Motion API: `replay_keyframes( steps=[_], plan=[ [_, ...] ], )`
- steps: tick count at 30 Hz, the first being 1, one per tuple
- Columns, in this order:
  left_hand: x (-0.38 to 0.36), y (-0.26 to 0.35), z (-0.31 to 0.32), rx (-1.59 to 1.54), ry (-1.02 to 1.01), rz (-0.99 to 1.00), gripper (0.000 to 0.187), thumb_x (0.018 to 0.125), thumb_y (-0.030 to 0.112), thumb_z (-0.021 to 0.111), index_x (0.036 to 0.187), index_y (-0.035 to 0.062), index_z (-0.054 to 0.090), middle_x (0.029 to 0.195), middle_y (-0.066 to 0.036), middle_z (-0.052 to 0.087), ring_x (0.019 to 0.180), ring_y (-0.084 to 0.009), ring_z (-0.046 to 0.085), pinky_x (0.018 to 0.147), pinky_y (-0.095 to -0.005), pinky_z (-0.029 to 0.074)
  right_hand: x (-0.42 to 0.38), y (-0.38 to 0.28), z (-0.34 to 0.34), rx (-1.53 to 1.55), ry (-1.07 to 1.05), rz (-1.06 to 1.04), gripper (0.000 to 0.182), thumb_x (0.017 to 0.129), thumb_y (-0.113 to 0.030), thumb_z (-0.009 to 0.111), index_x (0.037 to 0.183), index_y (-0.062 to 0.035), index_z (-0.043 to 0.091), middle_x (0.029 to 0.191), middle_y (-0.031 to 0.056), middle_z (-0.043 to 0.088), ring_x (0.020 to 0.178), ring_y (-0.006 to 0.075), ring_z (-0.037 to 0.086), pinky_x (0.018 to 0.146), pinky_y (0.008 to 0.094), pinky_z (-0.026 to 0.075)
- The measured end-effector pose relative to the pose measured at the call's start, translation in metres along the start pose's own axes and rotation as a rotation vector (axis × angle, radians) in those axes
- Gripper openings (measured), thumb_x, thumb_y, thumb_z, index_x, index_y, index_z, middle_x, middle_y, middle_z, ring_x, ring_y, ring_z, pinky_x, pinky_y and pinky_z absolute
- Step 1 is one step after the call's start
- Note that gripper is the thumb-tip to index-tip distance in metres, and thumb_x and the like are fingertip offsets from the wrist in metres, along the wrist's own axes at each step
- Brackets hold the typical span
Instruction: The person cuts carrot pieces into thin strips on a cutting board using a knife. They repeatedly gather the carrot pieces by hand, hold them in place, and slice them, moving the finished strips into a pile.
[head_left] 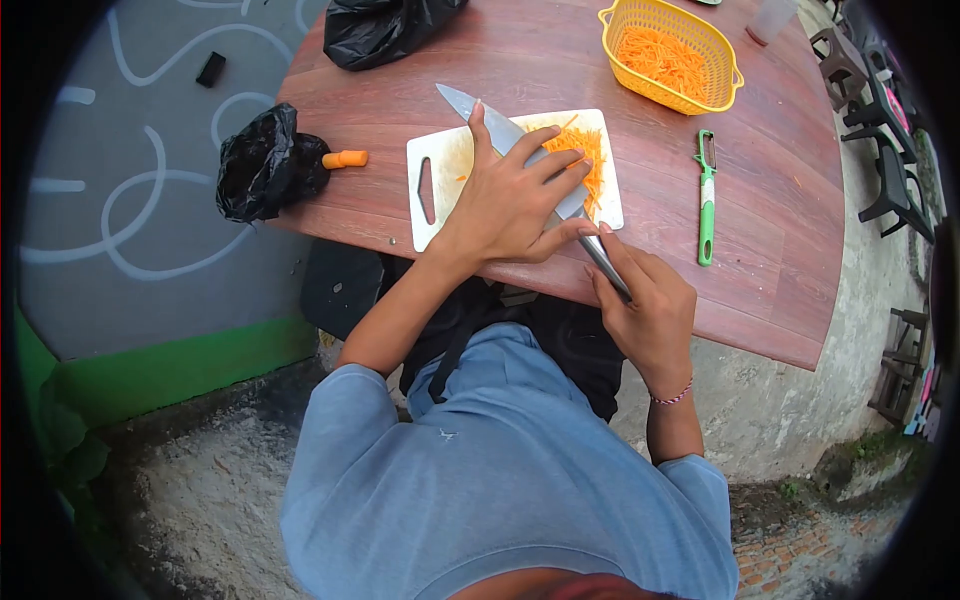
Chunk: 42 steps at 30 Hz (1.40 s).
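My right hand is wrapped round the metal handle of a large kitchen knife, whose blade slants across a white cutting board. Fingers spread, my left hand lies flat over the blade, hiding its middle. Shredded carrot is heaped on the board's right part, beside the blade and partly under my left fingertips. To the right of the board, a green and white peeler rests on the table.
The wooden table has a rounded edge. A yellow basket of shredded carrot stands at the back right. On the left, a carrot piece lies against a black plastic bag; another black bag is further back.
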<state>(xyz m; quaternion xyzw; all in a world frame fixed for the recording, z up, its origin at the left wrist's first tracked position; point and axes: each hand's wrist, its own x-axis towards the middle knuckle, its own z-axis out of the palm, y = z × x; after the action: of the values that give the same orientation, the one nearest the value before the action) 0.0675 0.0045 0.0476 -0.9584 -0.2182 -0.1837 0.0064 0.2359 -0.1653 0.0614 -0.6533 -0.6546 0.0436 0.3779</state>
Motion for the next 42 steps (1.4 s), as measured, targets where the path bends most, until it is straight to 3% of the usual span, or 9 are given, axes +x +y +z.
replay_keyframes(
  steps=[5, 8, 12, 15, 20, 26, 30, 37, 42],
  plan=[
    [-0.002, -0.005, -0.011, 0.021, 0.16, -0.021, 0.081, 0.102, 0.076, 0.043, 0.152, 0.0146, 0.062, 0.155, -0.005, 0.061, 0.149, -0.0336, 0.049, 0.117, -0.0861, 0.006, 0.004, 0.005, -0.003, 0.061, -0.007, 0.006, 0.049, 0.084, -0.009, 0.087, 0.132, -0.0074, 0.076, 0.097, 0.012, 0.079, 0.077, 0.0282, 0.075, 0.07, 0.0393, 0.058],
    [-0.012, -0.024, -0.03, -0.046, 0.288, -0.038, 0.078, 0.104, 0.072, 0.045, 0.154, 0.0139, 0.059, 0.155, -0.01, 0.06, 0.144, -0.0363, 0.053, 0.121, -0.0788, 0.018, 0.007, 0.003, -0.008, 0.137, -0.045, 0.062, 0.049, 0.085, -0.008, 0.087, 0.133, -0.004, 0.075, 0.094, 0.0149, 0.079, 0.076, 0.0293, 0.075, 0.069, 0.0386, 0.058],
    [-0.036, -0.053, -0.059, -0.114, 0.49, -0.314, 0.045, 0.098, 0.026, 0.072, 0.14, 0.0092, 0.068, 0.136, -0.015, 0.067, 0.122, -0.0353, 0.064, 0.108, -0.056, 0.046, 0.01, 0.004, -0.011, 0.285, -0.06, 0.115, 0.051, 0.088, -0.008, 0.086, 0.136, 0.0008, 0.072, 0.094, 0.0191, 0.078, 0.078, 0.029, 0.078, 0.071, 0.0363, 0.059],
    [-0.072, -0.09, -0.066, 0.141, 0.375, -0.441, 0.039, 0.092, 0.009, 0.069, 0.131, 0.0074, 0.072, 0.126, -0.012, 0.071, 0.118, -0.0321, 0.064, 0.101, -0.0503, 0.047, 0.012, 0.003, -0.016, 0.312, -0.109, 0.167, 0.05, 0.092, -0.009, 0.084, 0.14, 0.0019, 0.07, 0.097, 0.0202, 0.079, 0.083, 0.0254, 0.079, 0.075, 0.0341, 0.059],
    [-0.114, -0.109, -0.068, 0.303, 0.258, -0.587, 0.035, 0.09, 0.005, 0.067, 0.124, 0.008, 0.075, 0.123, -0.01, 0.073, 0.119, -0.0312, 0.064, 0.103, -0.0454, 0.045, 0.013, 0.003, -0.009, 0.375, -0.099, 0.204, 0.05, 0.096, -0.009, 0.08, 0.143, 0.0019, 0.068, 0.096, 0.0191, 0.079, 0.082, 0.019, 0.076, 0.075, 0.0321, 0.057],
    [-0.127, -0.112, -0.056, 0.224, 0.286, -0.612, 0.037, 0.09, 0.006, 0.067, 0.126, 0.0093, 0.075, 0.128, -0.007, 0.072, 0.12, -0.0299, 0.063, 0.103, -0.0462, 0.044, 0.011, -0.027, 0.016, 0.589, -0.468, 0.458, 0.047, 0.102, -0.011, 0.075, 0.146, 0.0023, 0.065, 0.079, 0.0135, 0.072, 0.064, 0.0145, 0.066, 0.065, 0.0313, 0.053],
    [-0.129, -0.124, -0.059, 0.228, 0.181, -0.661, 0.043, 0.087, 0.007, 0.067, 0.129, 0.0093, 0.074, 0.135, -0.004, 0.071, 0.121, -0.0294, 0.061, 0.103, -0.0445, 0.043, 0.011, -0.042, 0.035, 0.629, -0.495, 0.564, 0.049, 0.106, -0.017, 0.07, 0.151, 0.0018, 0.061, 0.08, 0.0092, 0.073, 0.06, 0.0118, 0.066, 0.061, 0.0304, 0.054],
    [-0.135, -0.148, -0.042, 0.137, 0.064, -0.623, 0.049, 0.087, 0.002, 0.067, 0.135, 0.0099, 0.072, 0.137, -0.004, 0.071, 0.116, -0.0314, 0.06, 0.102, -0.0472, 0.049, 0.012, -0.041, 0.035, 0.657, -0.476, 0.742, 0.05, 0.107, -0.015, 0.068, 0.154, -0.0008, 0.058, 0.083, 0.0065, 0.075, 0.061, 0.0092, 0.066, 0.059, 0.0276, 0.054],
    [-0.133, -0.152, -0.049, 0.044, 0.049, -0.623, 0.037, 0.092, 0.002, 0.067, 0.129, 0.0065, 0.072, 0.126, -0.009, 0.071, 0.115, -0.0335, 0.06, 0.1, -0.0454, 0.051, 0.011, -0.037, 0.024, 0.563, -0.265, 0.778, 0.05, 0.106, -0.012, 0.069, 0.154, -0.004, 0.059, 0.089, 0.0028, 0.072, 0.062, 0.0073, 0.062, 0.058, 0.0257, 0.054]
  ],
)
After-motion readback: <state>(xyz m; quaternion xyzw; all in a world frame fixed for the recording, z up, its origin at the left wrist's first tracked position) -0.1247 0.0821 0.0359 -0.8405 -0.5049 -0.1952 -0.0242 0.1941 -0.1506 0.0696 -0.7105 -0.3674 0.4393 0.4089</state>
